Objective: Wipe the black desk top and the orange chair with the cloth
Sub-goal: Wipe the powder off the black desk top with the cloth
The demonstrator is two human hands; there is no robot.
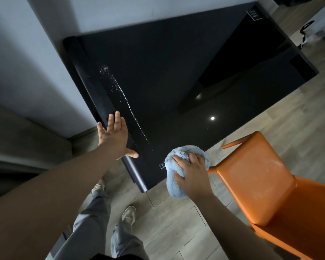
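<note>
The glossy black desk top (167, 76) fills the upper middle of the head view, with a thin white line of dust or droplets (129, 107) running along its left side. My left hand (114, 137) lies flat with straight fingers on the desk's left edge. My right hand (190, 173) grips a bunched light blue cloth (176, 162) at the desk's near corner. The orange chair (261, 186) stands at the lower right, its seat showing faint pale smudges.
A grey wall (36, 62) runs along the desk's left and back. Wood-look floor (167, 222) lies below, with my legs and shoes (129, 215) near the desk corner. A dark object with a strap (306, 32) sits on the floor at the far right.
</note>
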